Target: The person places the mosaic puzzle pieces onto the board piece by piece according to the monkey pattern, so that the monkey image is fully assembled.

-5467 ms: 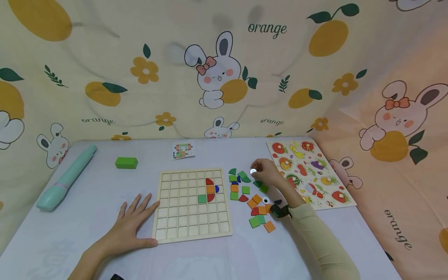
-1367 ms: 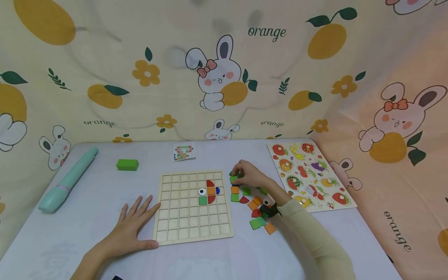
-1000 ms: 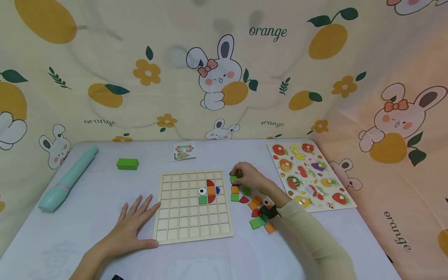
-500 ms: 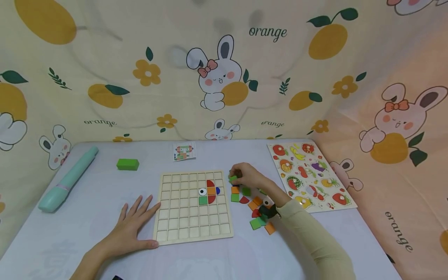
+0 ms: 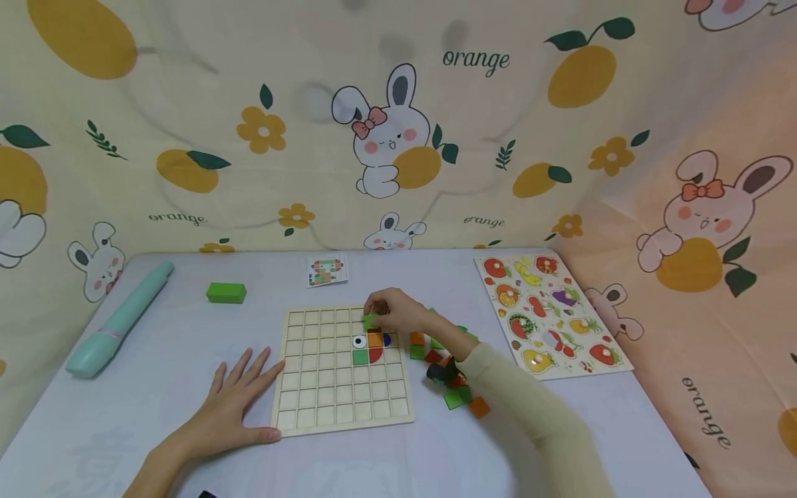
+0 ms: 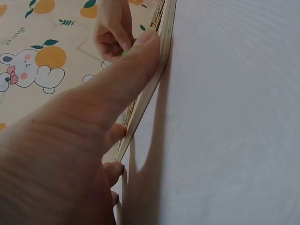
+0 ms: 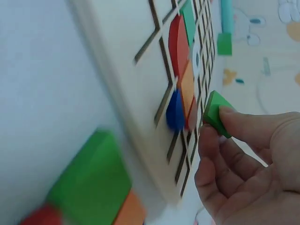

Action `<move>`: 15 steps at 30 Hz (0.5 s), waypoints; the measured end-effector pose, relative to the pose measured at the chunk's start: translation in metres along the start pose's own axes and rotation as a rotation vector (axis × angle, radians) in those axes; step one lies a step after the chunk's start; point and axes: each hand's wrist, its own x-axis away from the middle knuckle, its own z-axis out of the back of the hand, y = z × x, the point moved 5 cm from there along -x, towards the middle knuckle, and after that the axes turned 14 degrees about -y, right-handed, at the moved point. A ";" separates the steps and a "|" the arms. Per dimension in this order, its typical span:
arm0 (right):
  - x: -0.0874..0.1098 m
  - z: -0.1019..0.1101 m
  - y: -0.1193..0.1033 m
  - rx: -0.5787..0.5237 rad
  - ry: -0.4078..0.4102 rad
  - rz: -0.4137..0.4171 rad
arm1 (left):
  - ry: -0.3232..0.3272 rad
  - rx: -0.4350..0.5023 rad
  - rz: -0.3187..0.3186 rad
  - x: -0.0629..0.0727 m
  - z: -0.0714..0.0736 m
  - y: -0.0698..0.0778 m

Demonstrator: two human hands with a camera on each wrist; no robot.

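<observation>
My right hand (image 5: 401,311) pinches a green square tile (image 7: 215,112) between thumb and fingers, close over the upper right part of a wooden grid board (image 5: 324,394). Below the tile sit an orange square (image 5: 375,339), a red rounded piece (image 5: 376,355), a blue half-circle (image 5: 387,339), a white eye disc (image 5: 359,342) and a teal-green square (image 5: 360,357). Another red piece (image 7: 178,47) shows in the right wrist view. My left hand (image 5: 227,408) lies with fingers spread at the board's left side, its thumb and index fingertip at the edge.
Loose green, orange and red pieces (image 5: 453,399) lie right of the board, partly hidden by the right forearm. Behind stand a small picture card (image 5: 326,270) and a green block (image 5: 226,293). A fruit puzzle board (image 5: 519,277) is at right, a long turquoise object (image 5: 121,318) at left.
The eye disc, earlier in my right hand, now sits on the board. My right hand has picked a green tile from the loose pieces and moved left over the board. The left hand stays.
</observation>
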 end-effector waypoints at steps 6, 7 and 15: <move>-0.015 -0.011 -0.008 0.035 -0.005 -0.022 | 0.007 -0.007 -0.008 -0.001 -0.001 0.000; -0.016 -0.013 -0.009 0.049 -0.003 -0.031 | 0.008 -0.009 -0.008 -0.001 -0.001 0.000; -0.021 -0.018 -0.012 0.238 0.050 -0.143 | 0.014 -0.011 -0.014 0.001 0.001 0.001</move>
